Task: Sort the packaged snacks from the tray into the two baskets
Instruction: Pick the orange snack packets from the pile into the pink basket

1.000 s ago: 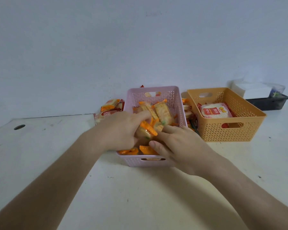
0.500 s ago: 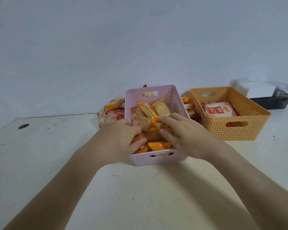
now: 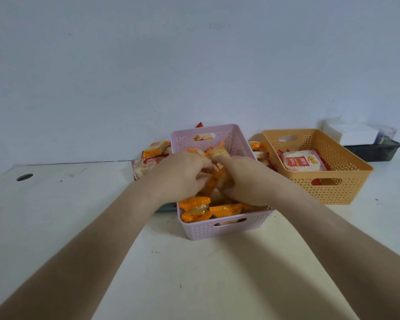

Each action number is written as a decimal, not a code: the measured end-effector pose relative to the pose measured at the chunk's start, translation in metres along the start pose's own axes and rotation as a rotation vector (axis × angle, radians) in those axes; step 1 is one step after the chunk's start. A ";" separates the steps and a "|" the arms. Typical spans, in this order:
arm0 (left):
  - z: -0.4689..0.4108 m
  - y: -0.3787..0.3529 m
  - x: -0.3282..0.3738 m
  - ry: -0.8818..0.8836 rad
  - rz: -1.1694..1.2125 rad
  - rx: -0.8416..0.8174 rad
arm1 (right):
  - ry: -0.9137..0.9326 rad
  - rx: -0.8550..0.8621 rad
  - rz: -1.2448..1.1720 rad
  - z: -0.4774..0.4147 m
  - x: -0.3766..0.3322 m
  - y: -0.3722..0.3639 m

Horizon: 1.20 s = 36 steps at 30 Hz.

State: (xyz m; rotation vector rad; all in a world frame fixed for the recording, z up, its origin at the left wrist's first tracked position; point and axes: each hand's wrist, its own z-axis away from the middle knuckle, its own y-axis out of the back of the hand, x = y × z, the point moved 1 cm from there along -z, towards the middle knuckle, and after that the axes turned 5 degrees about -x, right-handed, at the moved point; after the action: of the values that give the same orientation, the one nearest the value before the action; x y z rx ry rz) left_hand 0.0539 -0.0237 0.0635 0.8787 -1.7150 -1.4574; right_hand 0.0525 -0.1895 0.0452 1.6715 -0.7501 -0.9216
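Head view showed both hands sunk into the pink basket point(image 3: 222, 229), which sat at the middle of the white table point(image 3: 79, 227). The left hand point(image 3: 183, 174) and the right hand point(image 3: 247, 179) were close together, fingers curled into a heap of orange-wrapped snacks point(image 3: 195, 207), apparently gathering or settling the packets so they would lie lower; whether either hand truly gripped a packet could not be told. Just right of it stood the orange basket point(image 3: 333, 190), holding a red-and-white pack point(image 3: 303, 161), which suggested one kind went to each basket. Unsorted packets point(image 3: 151, 153) lay at the far left behind the pink basket, on what seemed the tray, mostly hidden. Sorting looked partly done.
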 end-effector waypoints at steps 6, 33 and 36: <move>-0.027 -0.007 -0.001 0.027 -0.135 -0.222 | 0.027 0.141 -0.249 0.015 0.005 0.009; -0.028 -0.015 0.003 0.002 0.140 -0.172 | -0.013 0.242 -0.197 0.030 0.023 0.007; -0.029 -0.017 0.008 -0.001 0.027 -0.295 | -0.034 0.228 -0.117 0.030 0.019 0.001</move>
State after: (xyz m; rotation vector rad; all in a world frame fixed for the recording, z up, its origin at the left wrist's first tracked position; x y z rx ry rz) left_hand 0.0756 -0.0476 0.0505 0.6927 -1.4575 -1.6404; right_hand 0.0361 -0.2201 0.0372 1.9206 -0.8112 -0.9769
